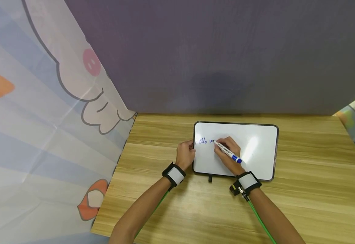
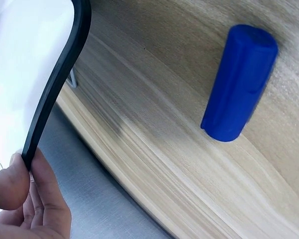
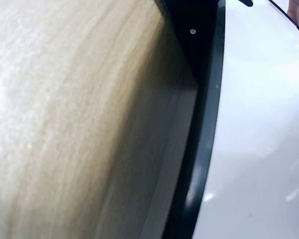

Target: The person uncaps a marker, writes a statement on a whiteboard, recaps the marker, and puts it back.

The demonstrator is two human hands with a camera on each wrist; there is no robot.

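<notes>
Printed sheet (image 1: 43,135): hung along the left edge of the wooden table (image 1: 146,145), pale and patterned.
Left wristband (image 1: 175,174): worn below the whiteboard's (image 1: 258,156) near left corner, black with a pale patch.
Left hand (image 1: 184,156): and here the whiteboard's left edge is pinched, thumb laid on the white face, fingers tucked behind the black frame.
Blue cap (image 2: 241,82): spotted on the table's surface in the left wrist view, well in from the edge seen there, apart from the whiteboard.
Whiteboard: placed toward the table's far edge; a black tab (image 1: 210,178) is seen poking out at its near edge.
Lettering (image 1: 201,141): "Hello" is written in blue by the left edge, 1 whole word, then a lone "w".
Marker (image 1: 227,151): held slantwise, its tip set at the "w", its blue tail pointed toward the near right corner.
Right hand (image 1: 232,147): the marker is gripped between thumb and fingers, over the whiteboard's middle.
Right wristband (image 1: 248,181): fastened over the whiteboard's near edge, right of the tab.
</notes>
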